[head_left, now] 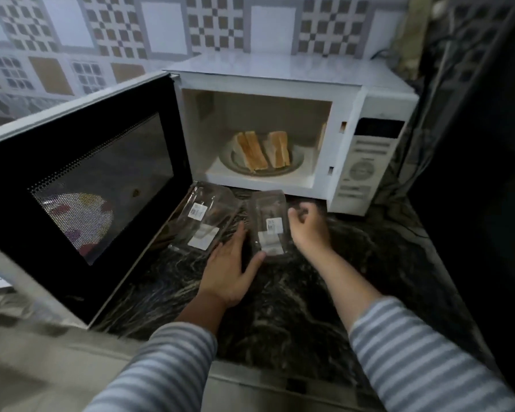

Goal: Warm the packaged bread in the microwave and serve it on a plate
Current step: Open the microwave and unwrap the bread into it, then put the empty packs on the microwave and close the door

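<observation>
Head view: the white microwave (369,120) stands at the back edge of the dark marbled countertop (280,307), its door (87,185) swung wide to the left. Inside, the bread slices (262,151) sit on a plate (295,168). Two clear empty packages lie just in front: one (205,221) by the door, the other (269,227) between the hands. The left hand (229,269), fingers straight, touches that package's left side; the right hand (309,227) hovers at its right, fingers loosely curled and holding nothing.
</observation>
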Motion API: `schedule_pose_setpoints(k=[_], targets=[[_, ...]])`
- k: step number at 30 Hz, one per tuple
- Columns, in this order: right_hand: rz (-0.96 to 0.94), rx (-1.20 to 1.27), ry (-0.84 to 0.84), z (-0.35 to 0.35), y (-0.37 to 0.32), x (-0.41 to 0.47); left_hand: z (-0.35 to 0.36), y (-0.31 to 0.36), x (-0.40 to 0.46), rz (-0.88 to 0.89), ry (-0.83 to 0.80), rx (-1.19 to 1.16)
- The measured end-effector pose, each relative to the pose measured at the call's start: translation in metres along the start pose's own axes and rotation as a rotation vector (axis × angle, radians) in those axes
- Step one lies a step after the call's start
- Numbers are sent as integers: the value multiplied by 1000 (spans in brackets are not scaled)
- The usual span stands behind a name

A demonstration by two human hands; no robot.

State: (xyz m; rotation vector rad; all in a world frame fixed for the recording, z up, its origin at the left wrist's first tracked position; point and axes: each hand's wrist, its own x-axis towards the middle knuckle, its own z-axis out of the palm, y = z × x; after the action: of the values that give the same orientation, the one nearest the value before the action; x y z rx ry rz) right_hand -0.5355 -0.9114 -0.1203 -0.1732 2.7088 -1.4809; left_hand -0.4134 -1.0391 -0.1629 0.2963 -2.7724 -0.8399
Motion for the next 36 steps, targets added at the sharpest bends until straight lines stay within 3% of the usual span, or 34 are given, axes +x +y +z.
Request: schedule_pose_setpoints(k=[6,10,14,20,25,33,36], targets=[[98,83,-15,-5,29,-45,0,10,0,-187,71,-131],[168,214,-27,-3,28,-57,2,25,8,-233,28,-166],[227,306,-9,-7,30,-66,2,38,9,-268,36,-347],[384,334,36,-37,44,-71,18,58,6,-346,-204,-667],[449,259,81,-65,56,-71,39,89,12,-389,-290,-794],[481,250,132,-76,63,-70,56,101,16,-381,-252,-749],[391,56,148,-79,61,-72,55,101,15,-315,-261,-628]])
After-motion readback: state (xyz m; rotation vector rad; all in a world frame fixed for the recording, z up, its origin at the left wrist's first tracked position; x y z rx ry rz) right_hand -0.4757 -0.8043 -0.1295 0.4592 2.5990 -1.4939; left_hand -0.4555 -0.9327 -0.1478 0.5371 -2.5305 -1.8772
